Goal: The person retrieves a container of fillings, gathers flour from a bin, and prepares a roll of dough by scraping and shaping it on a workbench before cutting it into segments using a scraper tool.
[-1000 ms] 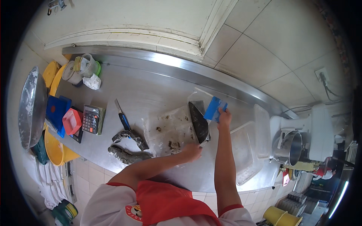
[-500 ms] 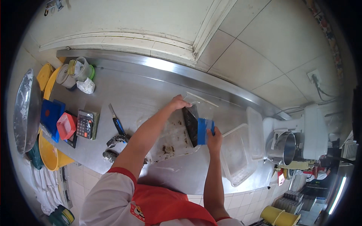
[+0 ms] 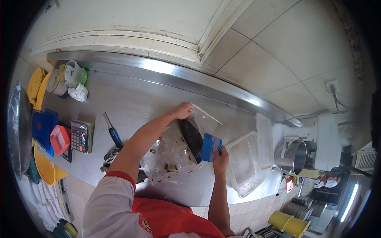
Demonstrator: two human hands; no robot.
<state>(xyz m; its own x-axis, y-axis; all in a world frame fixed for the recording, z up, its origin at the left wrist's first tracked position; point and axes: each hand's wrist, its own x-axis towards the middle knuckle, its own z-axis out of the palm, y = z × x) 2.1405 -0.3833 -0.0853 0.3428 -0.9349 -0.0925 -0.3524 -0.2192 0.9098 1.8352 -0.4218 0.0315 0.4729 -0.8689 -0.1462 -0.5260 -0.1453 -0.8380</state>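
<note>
My left hand (image 3: 183,111) is closed on the far edge of a clear plastic bag (image 3: 168,156) smeared with brown bits, which lies on the steel table. Inside or under the plastic, along its right part, runs a dark brown strip of soft-looking stuff (image 3: 191,139); I cannot tell which. My right hand (image 3: 220,159) grips a flat blue scraper (image 3: 210,147), held upright just right of the dark strip. Left of my left forearm lies a knife (image 3: 113,131) with a black and blue handle.
To the right are clear plastic trays (image 3: 246,162) and a mixer with a steel bowl (image 3: 295,156). Left stand a calculator (image 3: 81,137), a red container (image 3: 60,139), plastic tubs (image 3: 73,75) and a large steel bowl (image 3: 20,135). A raised steel edge (image 3: 166,67) runs along the back.
The scraper has come away from the plastic toward me and tilted. My left hand has shifted slightly left, still gripping the bag's edge, and the dark strip lies lower.
</note>
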